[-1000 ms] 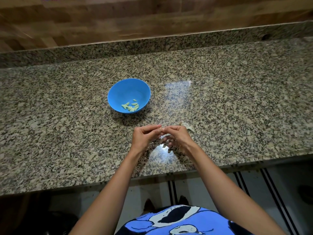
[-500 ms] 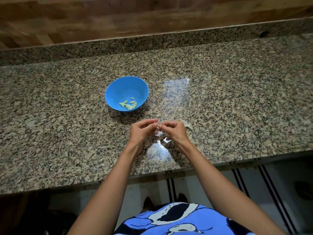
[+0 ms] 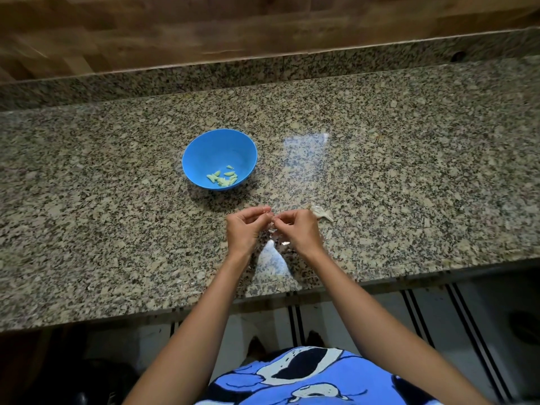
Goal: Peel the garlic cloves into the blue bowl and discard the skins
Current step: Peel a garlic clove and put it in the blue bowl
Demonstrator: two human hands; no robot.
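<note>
Surface [image 3: 409, 171]: speckled granite, glossy.
Hands: our left hand [image 3: 244, 229] and right hand [image 3: 298, 230] pinch one garlic clove [image 3: 273, 223] in curled fingers [image 3: 257, 212].
Bowl [image 3: 201, 144]: beyond our fingers, leftward, holding peeled cloves [image 3: 223, 178].
Skin [image 3: 321, 213]: just right of our fingers.

Speckled granite countertop [image 3: 409, 171] in a kitchen.
A low granite backsplash [image 3: 204, 78] runs along the countertop's far edge, wood panelling [image 3: 233, 27] above it; white cabinet fronts [image 3: 435, 311] with dark stripes sit under its near edge.
</note>
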